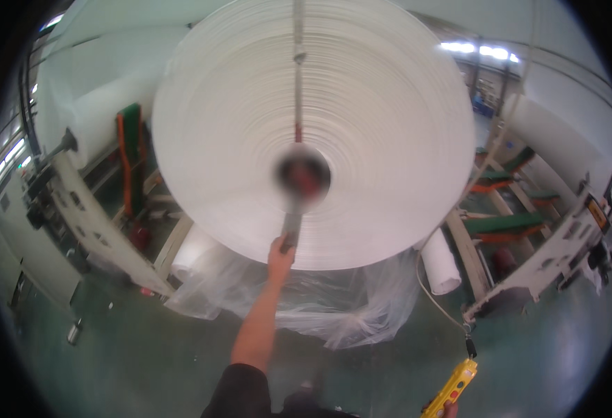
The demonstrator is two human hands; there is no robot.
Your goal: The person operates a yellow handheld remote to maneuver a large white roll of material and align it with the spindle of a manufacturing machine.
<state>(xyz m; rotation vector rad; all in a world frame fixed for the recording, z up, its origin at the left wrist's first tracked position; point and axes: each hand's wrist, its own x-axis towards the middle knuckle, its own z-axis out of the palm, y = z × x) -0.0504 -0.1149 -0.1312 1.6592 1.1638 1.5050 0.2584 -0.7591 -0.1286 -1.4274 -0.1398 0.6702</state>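
A huge roll of white sheet material (382, 125) faces me on end, its wound layers showing as rings. My left hand (280, 256) is stretched out and closed around a grey metal bar (292, 224) in front of the roll's lower face. The bar reaches up to the roll's dark core hole (302, 174), where a reddish part shows, blurred. Above it a strap (298, 90) runs up across the roll. At the lower right, my right hand (451, 409), partly cut off, grips a yellow push-button hoist pendant (453, 390) hanging on a cable.
Crumpled clear plastic film (362, 320) lies under the roll on the green floor (181, 362). A small white roll (441, 268) rests at its right. Machine frames stand on both sides, a left side plate (87, 223) and a right side plate (556, 258). The pendant cable (428, 285) hangs beside the roll.
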